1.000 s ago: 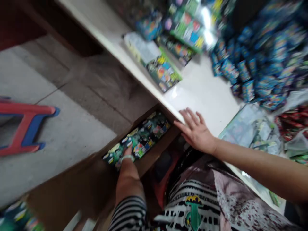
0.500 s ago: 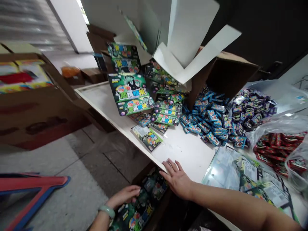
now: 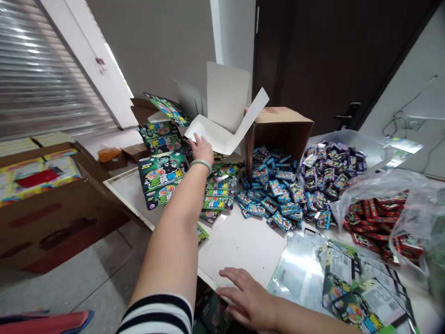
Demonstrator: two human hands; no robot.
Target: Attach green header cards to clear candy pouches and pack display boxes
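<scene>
A white table (image 3: 239, 250) runs across the room above a grey tiled floor (image 3: 104, 287), with a slatted blind (image 3: 45, 74) at left and a dark door (image 3: 313, 60) with a lever handle (image 3: 349, 111) behind. One cardboard box (image 3: 278, 134) lies on its side on the table, its white flap (image 3: 217, 139) sticking up. The left hand (image 3: 200, 149), wearing one green bangle (image 3: 200, 163), touches that flap near the box mouth; whether it pinches the card cannot be told. The right hand (image 3: 246, 297) lies spread, fingers apart, at the table's near edge, just beside clear printed sheets (image 3: 299, 273). Four large green packets (image 3: 162, 174) lie heaped left of the box, their big title lettering too small to read. Blue sachets (image 3: 274, 190) and purple sachets (image 3: 330, 169) spill in two uncounted heaps, and red sachets (image 3: 375, 222) sit in a clear bag (image 3: 392, 195).
</scene>
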